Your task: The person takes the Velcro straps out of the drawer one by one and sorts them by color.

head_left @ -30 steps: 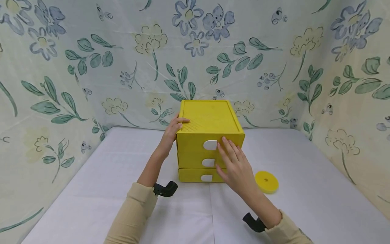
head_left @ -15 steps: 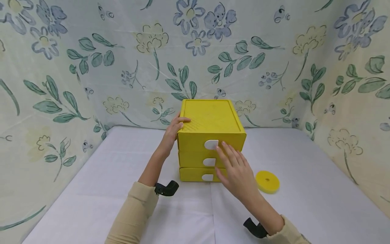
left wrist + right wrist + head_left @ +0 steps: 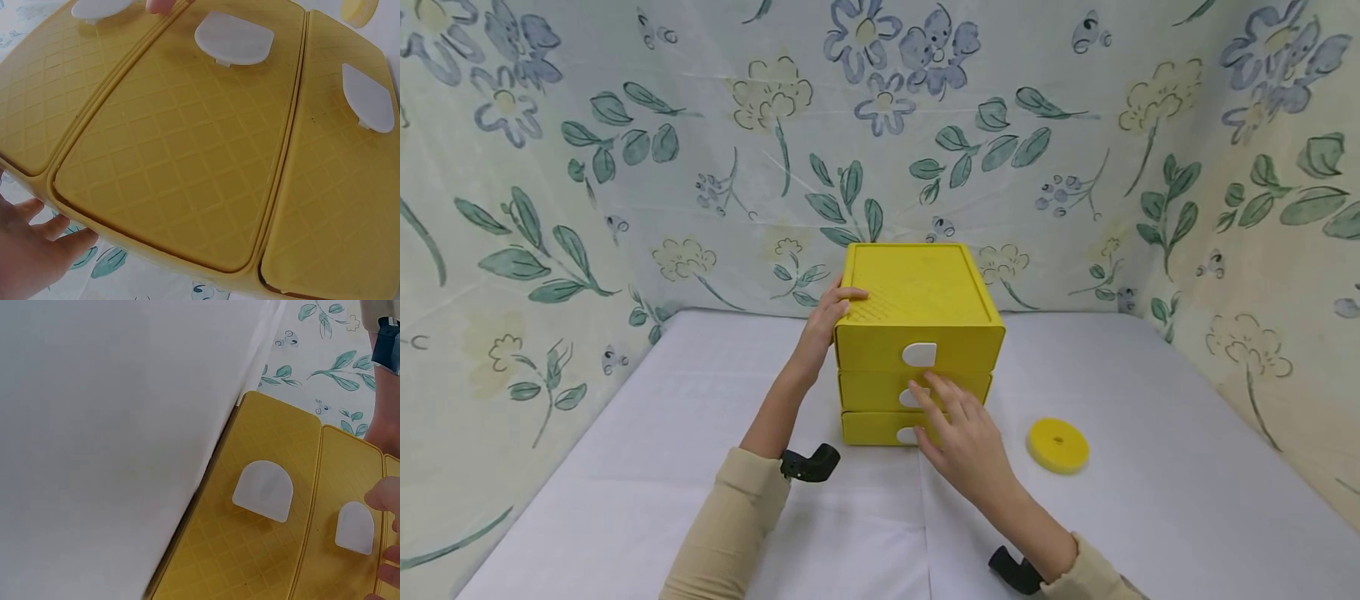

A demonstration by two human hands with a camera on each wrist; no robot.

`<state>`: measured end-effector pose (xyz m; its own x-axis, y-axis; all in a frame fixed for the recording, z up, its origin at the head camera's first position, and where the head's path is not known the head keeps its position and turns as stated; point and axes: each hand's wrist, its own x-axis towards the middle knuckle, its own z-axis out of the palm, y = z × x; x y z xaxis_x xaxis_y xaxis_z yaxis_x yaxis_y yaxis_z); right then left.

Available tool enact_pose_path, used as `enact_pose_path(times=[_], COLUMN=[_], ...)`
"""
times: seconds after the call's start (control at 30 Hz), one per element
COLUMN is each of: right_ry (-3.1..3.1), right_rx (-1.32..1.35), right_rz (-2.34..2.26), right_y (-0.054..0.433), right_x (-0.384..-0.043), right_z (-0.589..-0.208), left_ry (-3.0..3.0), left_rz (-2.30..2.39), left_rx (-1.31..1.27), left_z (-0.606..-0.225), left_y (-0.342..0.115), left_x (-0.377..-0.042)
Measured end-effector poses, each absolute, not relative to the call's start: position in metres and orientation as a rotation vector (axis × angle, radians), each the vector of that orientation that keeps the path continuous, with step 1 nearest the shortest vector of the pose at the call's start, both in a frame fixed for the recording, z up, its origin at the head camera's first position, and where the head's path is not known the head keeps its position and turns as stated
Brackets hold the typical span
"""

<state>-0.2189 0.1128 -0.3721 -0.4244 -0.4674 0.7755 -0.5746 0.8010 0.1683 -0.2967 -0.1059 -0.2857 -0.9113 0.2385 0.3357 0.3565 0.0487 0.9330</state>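
Yellow drawers (image 3: 874, 350) near the back edge of the table (image 3: 1120, 383) look light but stiff, easiest to pull by their white tabs (image 3: 919, 355), with left hand (image 3: 822, 333) spread on their side and right hand (image 3: 964, 433) spread in front.

Three yellow drawer fronts (image 3: 172, 156) — a white handle (image 3: 234, 39) each.

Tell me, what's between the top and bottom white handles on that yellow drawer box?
The middle white handle, partly hidden behind the right hand in the head view; the left wrist view shows it uncovered.
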Motion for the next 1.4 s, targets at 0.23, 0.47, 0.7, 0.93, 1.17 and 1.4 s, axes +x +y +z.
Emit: enact_pose_path(times=[0.23, 0.47, 0.7, 0.93, 1.17, 1.4], right_ry=[-2.121, -2.105, -2.109, -2.104, -2.080, -2.092], right_rx=[0.745, 0.723, 0.701, 0.696, 0.713, 0.696], right_rz=[0.134, 0.120, 0.115, 0.094, 0.113, 0.107], right_y=[0.109, 0.104, 0.101, 0.099, 0.096, 0.092], right_x=[-0.223, -0.227, -0.230, -0.233, -0.236, -0.238], right_z=[-0.374, -0.375, -0.376, -0.375, -0.375, -0.373], left_ry=[-2.172, -2.191, -2.213, -2.219, -2.211, -2.207], left_rz=[-2.001, -2.010, -1.998, -1.999, -2.012, -2.014], left_rx=[-0.648, -0.638, -0.650, -0.641, -0.636, -0.628], left_z=[-0.299, -0.294, -0.280, -0.278, -0.278, -0.278], left_y=[-0.108, -0.108, -0.105, -0.106, -0.105, -0.105], left_x=[-0.311, -0.306, -0.288, -0.286, -0.285, -0.286])
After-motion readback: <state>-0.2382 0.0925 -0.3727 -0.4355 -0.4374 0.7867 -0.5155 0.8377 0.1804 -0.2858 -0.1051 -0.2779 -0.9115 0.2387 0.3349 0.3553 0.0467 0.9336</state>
